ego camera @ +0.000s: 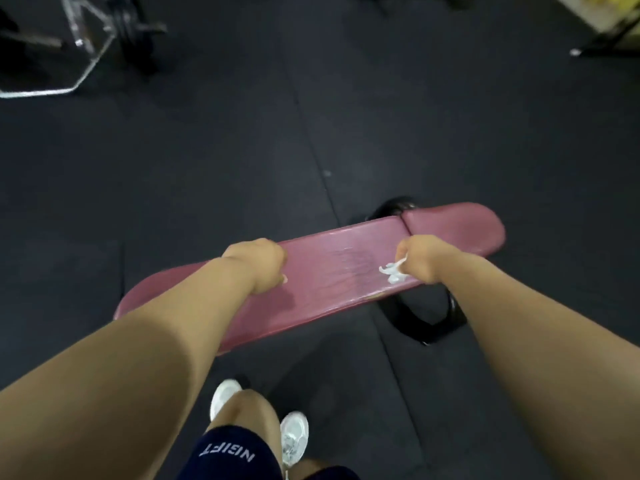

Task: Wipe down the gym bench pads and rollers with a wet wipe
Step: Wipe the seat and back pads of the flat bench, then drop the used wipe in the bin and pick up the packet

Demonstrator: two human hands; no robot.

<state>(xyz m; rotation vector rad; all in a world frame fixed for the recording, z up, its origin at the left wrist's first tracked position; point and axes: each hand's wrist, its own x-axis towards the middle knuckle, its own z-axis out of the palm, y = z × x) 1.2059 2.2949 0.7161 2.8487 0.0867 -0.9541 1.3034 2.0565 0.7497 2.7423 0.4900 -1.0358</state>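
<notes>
The bench pad (332, 271) is dusky red, the wipe (393, 271) white, the floor (207, 161) dark grey, the shoes (294, 438) white, and the shorts (232, 455) navy with white lettering.

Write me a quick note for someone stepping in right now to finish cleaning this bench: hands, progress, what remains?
Left hand: curled into a fist, resting on the long pad, holding nothing visible.
Right hand: pinches the white wipe against the same pad, near the seam to the short pad.
Done: wet streaks show between the hands.
Left: probably the long pad's dull end by the left arm, and the short pad; rollers are not in view.
</notes>
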